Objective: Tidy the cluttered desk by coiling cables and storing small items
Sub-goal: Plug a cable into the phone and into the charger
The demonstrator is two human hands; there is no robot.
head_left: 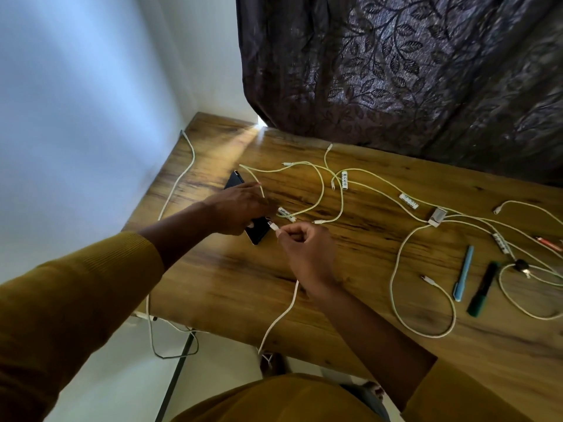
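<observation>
A black phone [234,180] lies on the wooden desk [231,278] near its left edge. My left hand [236,210] rests on the phone and holds it down. My right hand [306,254] pinches the plug end of a white cable [281,316] right at the phone's near end; that cable hangs off the front edge. Several pale green cables [320,190] sprawl loose across the desk's middle and right. White batteries [344,180] [408,201] [285,213] lie among them.
A light blue pen [463,274], a dark green marker [483,289] and an orange pen [548,243] lie at the right. A small grey adapter [437,217] sits among the cables. A dark patterned curtain [396,65] hangs behind. A white wall [91,117] borders the left.
</observation>
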